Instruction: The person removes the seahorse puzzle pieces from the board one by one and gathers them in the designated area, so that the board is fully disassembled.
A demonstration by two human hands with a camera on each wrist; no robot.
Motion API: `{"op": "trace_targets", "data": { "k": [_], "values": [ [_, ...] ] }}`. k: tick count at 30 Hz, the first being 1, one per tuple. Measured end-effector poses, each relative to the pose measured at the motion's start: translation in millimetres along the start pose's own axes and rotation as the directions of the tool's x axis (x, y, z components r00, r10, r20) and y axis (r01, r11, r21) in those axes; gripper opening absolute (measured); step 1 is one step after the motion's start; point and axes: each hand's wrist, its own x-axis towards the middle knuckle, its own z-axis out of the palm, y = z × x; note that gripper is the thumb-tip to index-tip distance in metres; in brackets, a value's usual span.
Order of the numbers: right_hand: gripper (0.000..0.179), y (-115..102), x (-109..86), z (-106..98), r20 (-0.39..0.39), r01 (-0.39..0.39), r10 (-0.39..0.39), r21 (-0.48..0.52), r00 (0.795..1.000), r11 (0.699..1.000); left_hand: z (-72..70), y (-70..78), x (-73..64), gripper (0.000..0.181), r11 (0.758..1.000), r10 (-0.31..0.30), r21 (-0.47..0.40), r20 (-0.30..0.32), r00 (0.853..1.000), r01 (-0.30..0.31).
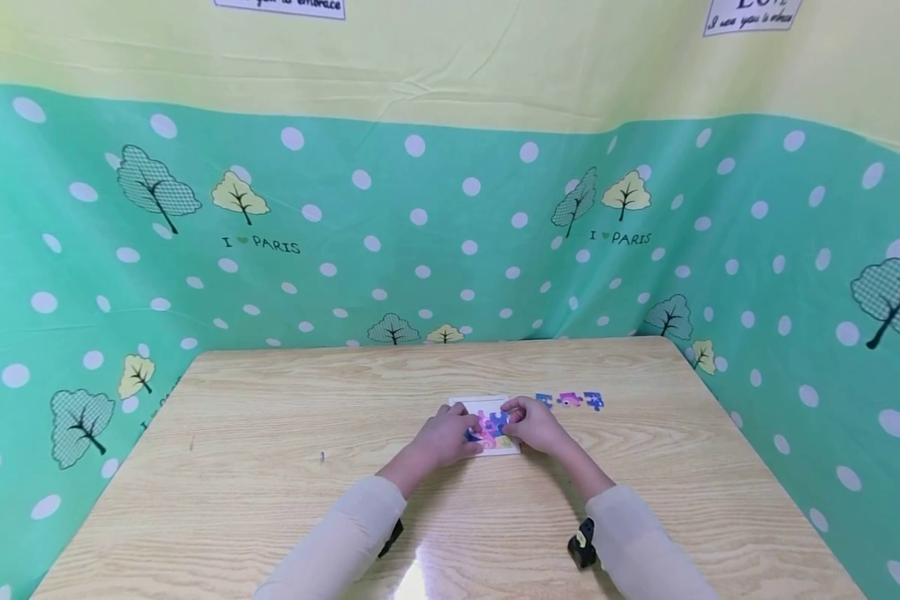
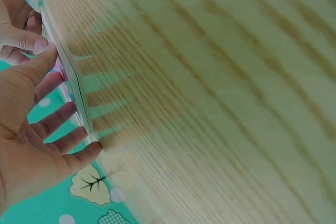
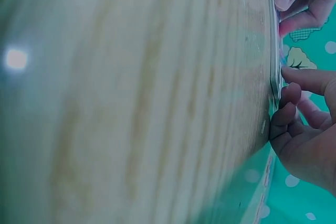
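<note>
A small white-bordered jigsaw puzzle board (image 1: 501, 452) with a pink and blue picture lies flat on the wooden table. My left hand (image 1: 445, 435) reaches over its left side, fingers spread and thumb at the near edge. In the left wrist view, the fingertips of that left hand (image 2: 39, 108) rest along the board. From the right, my right hand (image 1: 537, 425) pinches a blue puzzle piece (image 1: 498, 421) over the picture with thumb and index finger. The right wrist view has the other fingers of the right hand (image 3: 310, 129) curled by the board's edge.
Three loose pieces lie in a row behind the right hand: a blue one (image 1: 543, 399), a pink one (image 1: 570, 399) and another blue one (image 1: 594, 402). A tiny dark scrap (image 1: 322, 457) is on the table (image 1: 255, 500) at left. A green dotted cloth (image 1: 420, 200) hangs behind.
</note>
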Motion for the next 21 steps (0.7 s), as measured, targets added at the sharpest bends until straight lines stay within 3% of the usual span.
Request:
{"op": "trace_targets", "data": {
  "k": [21],
  "values": [
    [0.032, -0.8, -0.2, 5.0, -0.01, 0.005, -0.005, -0.003, 1.0, 1.0, -0.6, -0.3, -0.5, 0.029, 1.0, -0.007, -0.008, 0.007, 1.0, 0.007]
  ]
}}
